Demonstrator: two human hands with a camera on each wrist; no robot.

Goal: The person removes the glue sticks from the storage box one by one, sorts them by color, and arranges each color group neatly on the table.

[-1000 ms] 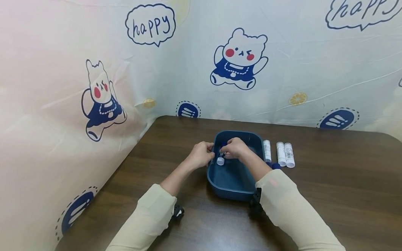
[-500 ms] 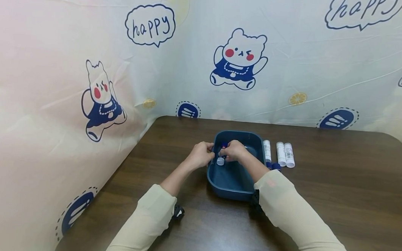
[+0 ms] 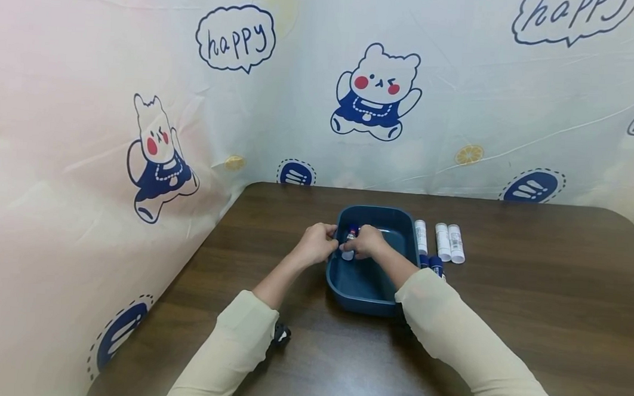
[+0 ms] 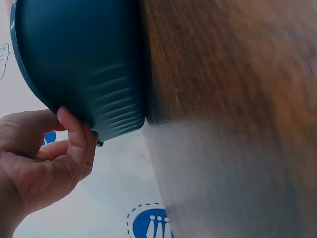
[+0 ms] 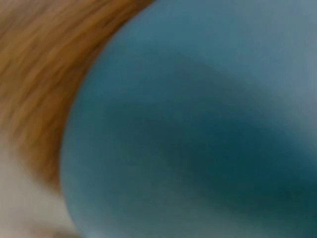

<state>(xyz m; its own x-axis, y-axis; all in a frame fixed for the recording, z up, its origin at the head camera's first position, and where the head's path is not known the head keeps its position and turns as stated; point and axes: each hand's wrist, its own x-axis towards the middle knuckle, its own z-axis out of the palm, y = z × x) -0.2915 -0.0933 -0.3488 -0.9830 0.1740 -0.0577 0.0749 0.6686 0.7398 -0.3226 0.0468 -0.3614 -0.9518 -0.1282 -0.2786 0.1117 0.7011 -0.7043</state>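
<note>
My left hand (image 3: 317,243) pinches the left rim of a dark blue plastic bin (image 3: 362,297), thumb and fingers at its wall. In the left wrist view, the fingers of that hand curl at the bin's edge. My right hand (image 3: 369,242) reaches down inside the bin, with its fingers around the middle of a glue stick (image 3: 348,255) that lies near the left wall. The stick's blue cap points to the far side and its white end toward me; its middle is partly hidden by the fingers. Only the bin's blurred blue wall (image 5: 148,148) fills most of the right wrist view.
Right of the bin, several white tubes (image 3: 456,244) lie side by side on the brown wooden table (image 3: 532,293). Blue-capped sticks (image 3: 436,266) lie nearer, partly behind my right forearm. A printed curtain (image 3: 461,110) hangs behind the table.
My right hand has shifted toward me along the glue stick, so its blue cap and red band now show. More of the blue-capped sticks beside the bin shows. The left hand stays put.
</note>
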